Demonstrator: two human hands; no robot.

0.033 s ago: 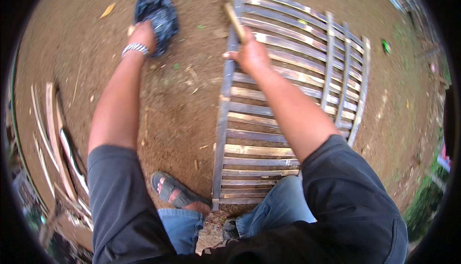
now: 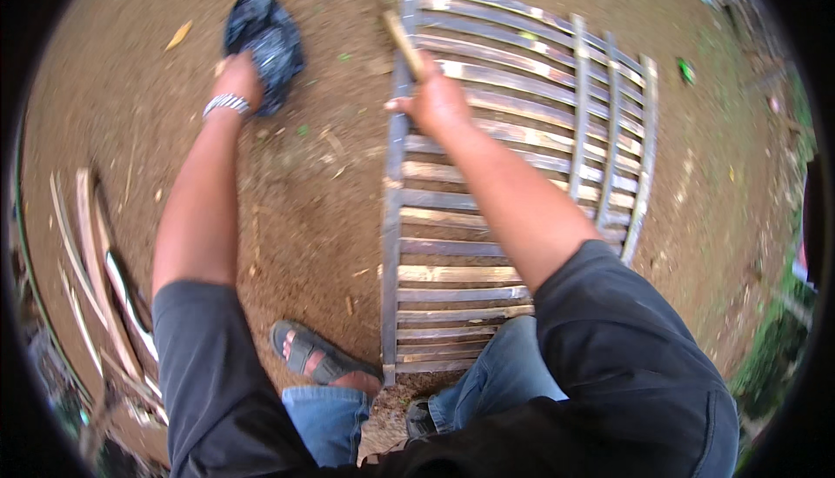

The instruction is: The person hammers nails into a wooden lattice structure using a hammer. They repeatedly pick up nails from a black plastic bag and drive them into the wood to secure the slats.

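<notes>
My left hand (image 2: 238,80), with a light-coloured band at its wrist, is at a crumpled black plastic bag (image 2: 277,53) on the ground at the far left. Its fingers are hidden against or inside the bag. Farther right, my right hand (image 2: 437,102) is closed round the wooden handle (image 2: 403,39) of a tool whose far end is blurred. The thumb sticks out over the long left edge bar of a slatted bamboo panel (image 2: 474,246). This panel lies on the ground in front of me, its crosswise slats joined by long bars.
Loose wood strips (image 2: 111,282) lie at the left, beside a shiny long object (image 2: 130,304). A sandalled foot (image 2: 322,358) stands left of the panel's near end. A yellow leaf (image 2: 179,35) and a small green item (image 2: 686,71) lie on the dirt.
The whole view has shifted slightly, so the scene sits a little lower and farther left. Both hands keep their places by the bag and the panel.
</notes>
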